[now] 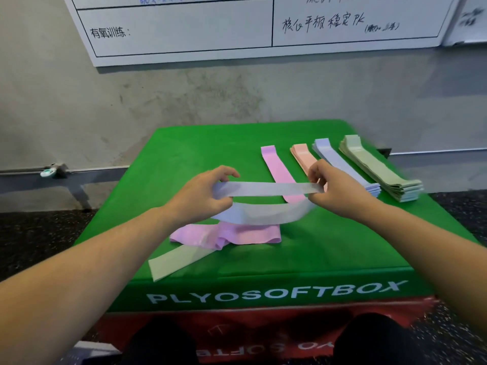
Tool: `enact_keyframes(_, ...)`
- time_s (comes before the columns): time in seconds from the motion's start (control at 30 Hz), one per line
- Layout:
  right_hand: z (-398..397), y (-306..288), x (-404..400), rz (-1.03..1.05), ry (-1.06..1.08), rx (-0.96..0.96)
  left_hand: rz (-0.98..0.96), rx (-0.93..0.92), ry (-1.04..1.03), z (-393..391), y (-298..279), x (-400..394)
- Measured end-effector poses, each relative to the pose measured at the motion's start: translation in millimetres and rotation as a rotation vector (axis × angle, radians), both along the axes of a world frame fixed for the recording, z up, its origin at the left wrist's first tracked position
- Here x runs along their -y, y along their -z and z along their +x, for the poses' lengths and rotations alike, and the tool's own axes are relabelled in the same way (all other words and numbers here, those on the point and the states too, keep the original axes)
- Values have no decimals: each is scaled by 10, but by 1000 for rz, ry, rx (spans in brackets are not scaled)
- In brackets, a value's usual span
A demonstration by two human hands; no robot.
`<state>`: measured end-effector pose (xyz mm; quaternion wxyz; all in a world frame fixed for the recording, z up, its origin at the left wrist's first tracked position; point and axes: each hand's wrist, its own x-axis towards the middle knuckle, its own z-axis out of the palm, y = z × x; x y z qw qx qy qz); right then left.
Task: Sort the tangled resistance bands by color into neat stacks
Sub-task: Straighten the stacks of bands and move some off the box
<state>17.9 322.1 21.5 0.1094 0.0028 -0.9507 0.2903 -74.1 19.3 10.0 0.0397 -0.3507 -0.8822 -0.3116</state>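
Two hands hold one pale lavender band (266, 189) stretched in the air above the middle of the green box top (184, 151). The left hand (203, 193) pinches its left end between thumb and curled fingers; the right hand (329, 187) pinches the right end the same way. The band's upper strip runs taut and level between the hands, while its lower strip sags in a loop just above the surface.

Under that loop, nearer the front edge, lies a crumpled pink-purple band (237, 234), tangled with a pale green band (171, 262) whose free end reaches toward the front left corner.

Along the right side of the surface four sorted lots lie side by side, each slanting toward the far edge: a pink-purple strip (276, 169), a peach stack (301, 154) partly hidden by the right hand, a lavender stack (340, 163), and a thick green stack (379, 168) nearest the right edge.

White lettering "PLYOSOFTBOX" (274, 292) runs across the box's front face. Behind the box stands a grey wall (131, 101) carrying a whiteboard (237, 25) with handwriting.
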Motion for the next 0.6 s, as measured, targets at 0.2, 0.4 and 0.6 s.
enact_keyframes(0.2, 150, -47, -214, -193, 269, -117, -17, -39, 66, 146, 8, -84)
enact_keyframes(0.4, 247, -207, -220, -702, 165, -87, -111, -18, 32, 307, 181, -266)
enact_keyframes(0.6, 332, -421, -193, -708, 120, -68, -308, -2, 12, 428, 225, -440)
